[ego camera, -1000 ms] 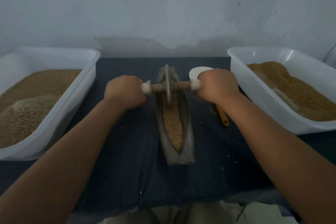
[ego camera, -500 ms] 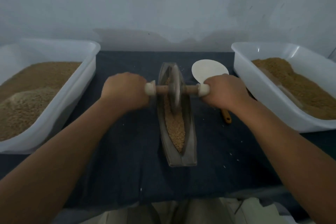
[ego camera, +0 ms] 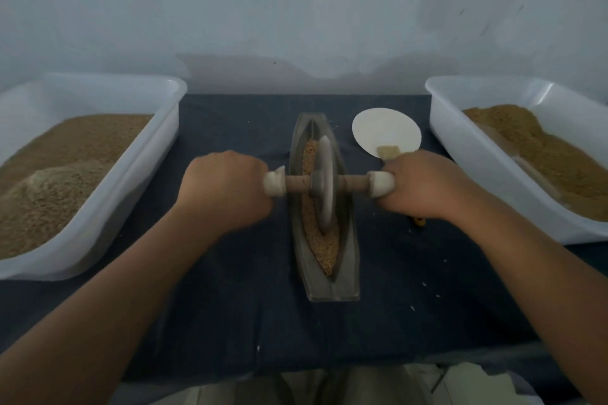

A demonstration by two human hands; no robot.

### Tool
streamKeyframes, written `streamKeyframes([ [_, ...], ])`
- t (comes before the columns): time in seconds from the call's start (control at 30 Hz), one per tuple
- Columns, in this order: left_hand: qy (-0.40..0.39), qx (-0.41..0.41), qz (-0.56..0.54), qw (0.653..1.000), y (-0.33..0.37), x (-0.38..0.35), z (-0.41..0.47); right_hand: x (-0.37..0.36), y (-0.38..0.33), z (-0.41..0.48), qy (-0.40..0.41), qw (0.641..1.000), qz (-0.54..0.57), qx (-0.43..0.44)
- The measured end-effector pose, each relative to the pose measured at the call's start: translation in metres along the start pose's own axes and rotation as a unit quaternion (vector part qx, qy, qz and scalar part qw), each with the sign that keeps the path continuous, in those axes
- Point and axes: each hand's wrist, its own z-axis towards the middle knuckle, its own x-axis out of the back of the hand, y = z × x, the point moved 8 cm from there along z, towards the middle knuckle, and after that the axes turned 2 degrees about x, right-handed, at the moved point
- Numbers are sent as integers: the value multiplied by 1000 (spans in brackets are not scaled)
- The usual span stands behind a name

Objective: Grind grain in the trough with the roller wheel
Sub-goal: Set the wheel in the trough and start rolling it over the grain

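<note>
Roller wheel [ego camera: 324, 184] in one trough [ego camera: 348, 273]; left hand [ego camera: 227, 189], right hand [ego camera: 424, 187], fingers round two handles [ego camera: 274, 185].

My dull grey disc roller wheel [ego camera: 325, 187] has a brown wooden axle [ego camera: 353, 183] with cream caps [ego camera: 274, 184]. Golden-brown grain [ego camera: 324, 248] lies in the grey boat-shaped metal trough [ego camera: 332, 288]. The surface [ego camera: 230, 306] is plain dark blue. The left plastic tub [ego camera: 131, 181] and the right plastic tub [ego camera: 467, 168] are white.

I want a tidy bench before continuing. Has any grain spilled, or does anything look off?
A few pale grains lie scattered on the cloth right of the trough. Nothing else stands out.
</note>
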Motion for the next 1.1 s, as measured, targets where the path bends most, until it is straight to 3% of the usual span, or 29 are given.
streamKeyframes([
  [0.1, -58, 50, -16, 997, -8, -14, 50, 16, -2, 33, 120, 992, -37, -33],
  [0.2, -60, 52, -29, 996, -8, -13, 71, 24, -4, 54, 151, 987, -44, -34],
  [0.4, -87, -29, -15, 996, 0, -1, 2, -4, 4, 2, -56, 998, 7, 13],
  [0.5, -48, -44, -2, 998, 1, 6, -14, -9, 3, -15, -89, 994, 57, 22],
  [0.57, -49, -22, 8, 999, 2, 2, 0, -7, 3, -2, -35, 999, 25, 3],
  [0.7, -68, 48, -14, 996, -8, -11, 53, 15, -2, 36, 162, 986, -35, -20],
  [0.77, -81, 59, -32, 994, -12, -17, 66, 25, -7, 50, 194, 980, -52, -18],
  [0.87, -92, 37, -40, 994, -7, -15, 52, 22, -5, 48, 127, 991, -47, -14],
  [1.03, -86, -48, -2, 995, 2, 3, -5, -8, 1, -7, -74, 997, 24, 30],
  [1.1, -57, -54, 22, 997, 6, 9, -11, -13, 1, -14, -80, 995, 47, 28],
])
